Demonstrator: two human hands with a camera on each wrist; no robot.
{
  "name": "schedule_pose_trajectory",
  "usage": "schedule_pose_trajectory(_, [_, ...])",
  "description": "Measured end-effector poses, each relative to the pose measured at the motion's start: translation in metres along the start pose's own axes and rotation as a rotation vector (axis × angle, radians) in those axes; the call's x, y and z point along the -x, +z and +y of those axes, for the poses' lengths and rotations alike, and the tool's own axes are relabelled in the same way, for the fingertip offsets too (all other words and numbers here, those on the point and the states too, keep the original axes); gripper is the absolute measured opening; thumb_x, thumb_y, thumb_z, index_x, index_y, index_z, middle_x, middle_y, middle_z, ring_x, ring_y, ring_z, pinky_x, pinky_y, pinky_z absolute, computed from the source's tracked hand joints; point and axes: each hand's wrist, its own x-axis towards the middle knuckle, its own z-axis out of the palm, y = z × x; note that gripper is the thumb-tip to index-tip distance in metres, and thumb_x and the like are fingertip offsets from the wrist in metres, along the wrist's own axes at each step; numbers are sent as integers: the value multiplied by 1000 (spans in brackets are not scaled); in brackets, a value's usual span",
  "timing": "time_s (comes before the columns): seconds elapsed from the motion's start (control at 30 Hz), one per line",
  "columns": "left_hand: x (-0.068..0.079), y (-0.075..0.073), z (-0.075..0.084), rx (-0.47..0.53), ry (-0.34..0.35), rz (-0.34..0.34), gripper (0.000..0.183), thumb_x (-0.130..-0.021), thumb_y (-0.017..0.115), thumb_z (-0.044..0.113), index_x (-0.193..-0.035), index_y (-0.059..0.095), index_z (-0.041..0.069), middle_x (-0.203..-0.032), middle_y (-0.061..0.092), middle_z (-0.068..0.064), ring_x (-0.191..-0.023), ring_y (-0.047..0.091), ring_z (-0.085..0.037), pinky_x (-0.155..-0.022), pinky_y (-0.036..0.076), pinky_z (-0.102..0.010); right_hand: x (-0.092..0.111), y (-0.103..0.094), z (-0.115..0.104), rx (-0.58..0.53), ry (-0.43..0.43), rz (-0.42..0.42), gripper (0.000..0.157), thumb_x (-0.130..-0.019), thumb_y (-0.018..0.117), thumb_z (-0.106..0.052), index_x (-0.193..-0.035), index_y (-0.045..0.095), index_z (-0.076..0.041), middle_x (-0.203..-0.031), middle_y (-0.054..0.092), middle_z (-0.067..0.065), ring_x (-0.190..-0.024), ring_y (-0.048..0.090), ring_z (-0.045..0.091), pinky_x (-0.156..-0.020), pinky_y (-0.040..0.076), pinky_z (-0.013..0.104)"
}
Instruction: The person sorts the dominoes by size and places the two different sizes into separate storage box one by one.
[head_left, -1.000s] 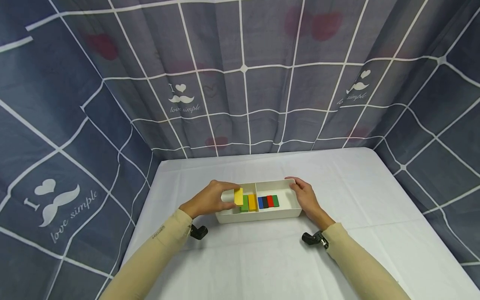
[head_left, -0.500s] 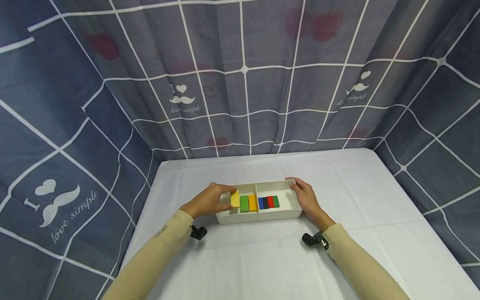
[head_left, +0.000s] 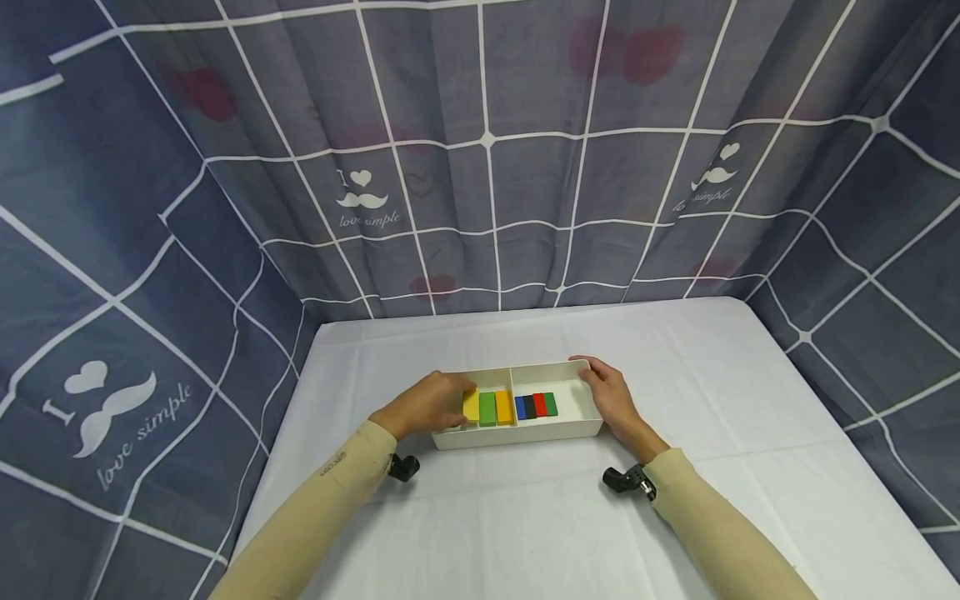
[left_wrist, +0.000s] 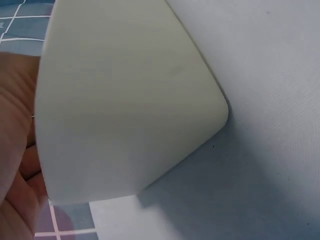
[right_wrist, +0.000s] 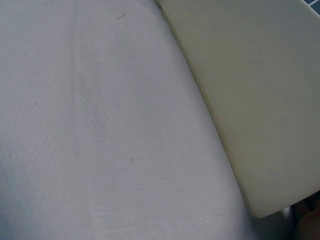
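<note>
A long white box (head_left: 525,432) with a divider stands on the table. In its left compartment my left hand (head_left: 427,406) pinches a yellow block (head_left: 471,406) between thumb and fingers, low beside a green block (head_left: 487,409). An orange-yellow block (head_left: 505,407) lies right of the green one, along the divider. My right hand (head_left: 611,400) grips the box's right end, thumb over the rim. In the left wrist view, the box wall (left_wrist: 130,105) hides the block and part of the left hand (left_wrist: 15,145). Fingers (right_wrist: 309,220) of the right hand show at the box corner in the right wrist view.
Smaller blue (head_left: 521,407), black (head_left: 529,407), red (head_left: 538,405) and green (head_left: 551,404) blocks lie in a row in the right compartment. White cloth (head_left: 525,517) covers the table. A grey-blue curtain (head_left: 450,192) with white lines stands behind and along both sides.
My left hand has brought the yellow block left from over the green block, then down beside it. The right hand keeps its grip on the box end.
</note>
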Motion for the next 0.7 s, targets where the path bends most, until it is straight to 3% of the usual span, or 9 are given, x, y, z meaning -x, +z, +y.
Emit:
schedule_pose_trajectory(0.17, [-2, 2, 2, -43, 3, -12, 62, -87, 94, 18, -142, 71, 3, -143, 73, -11, -134, 69, -28, -119, 53, -45, 0, 0, 0, 0, 2, -4, 44, -116, 49, -24, -155, 61, -6, -158, 60, 20, -147, 53, 33, -125, 37, 51])
schedule_pose_trajectory(0.4, [-4, 8, 2, -100, 59, -6, 55, -86, 95, 19, -134, 74, 2, -133, 77, -10, -122, 72, -26, -113, 57, -43, 1, 0, 0, -27, -10, -5, 43, -116, 51, -25, -153, 63, -6, -156, 62, 21, -145, 54, 34, -125, 36, 52])
schedule_pose_trajectory(0.7, [-7, 10, 4, -168, 51, 1, 51, -86, 96, 23, -130, 77, 7, -128, 79, -6, -116, 72, -20, -112, 57, -44, -1, -1, 3, -14, -5, -6, 43, -115, 50, -24, -152, 63, -6, -155, 62, 20, -144, 55, 35, -124, 38, 52])
